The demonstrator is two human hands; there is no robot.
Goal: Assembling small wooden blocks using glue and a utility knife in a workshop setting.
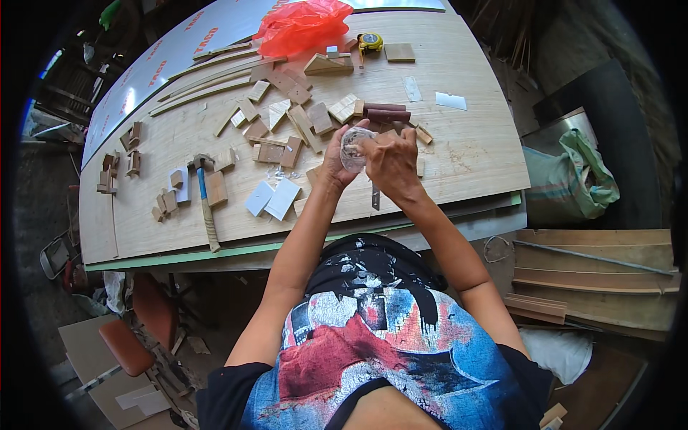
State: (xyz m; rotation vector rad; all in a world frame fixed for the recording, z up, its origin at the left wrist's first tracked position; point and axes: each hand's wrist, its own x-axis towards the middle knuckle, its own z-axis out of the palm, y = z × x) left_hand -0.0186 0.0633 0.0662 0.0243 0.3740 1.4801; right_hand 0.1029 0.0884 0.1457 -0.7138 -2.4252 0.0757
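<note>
Your left hand [334, 162] cups a clear, round container [351, 152] mid-frame, contents indistinct; your right hand [394, 163] curls over it, its hold unclear.

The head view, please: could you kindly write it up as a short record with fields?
Left hand: holds a clear container
Right hand: fingers at the container; grip unclear
Table: wood blocks scattered about
Hammer: table's left part
Tape measure: far side, right of red bag
Sack: beside table, right

Wooden tabletop [476, 147] bearing blocks [320, 119], hammer [205, 201]
</note>
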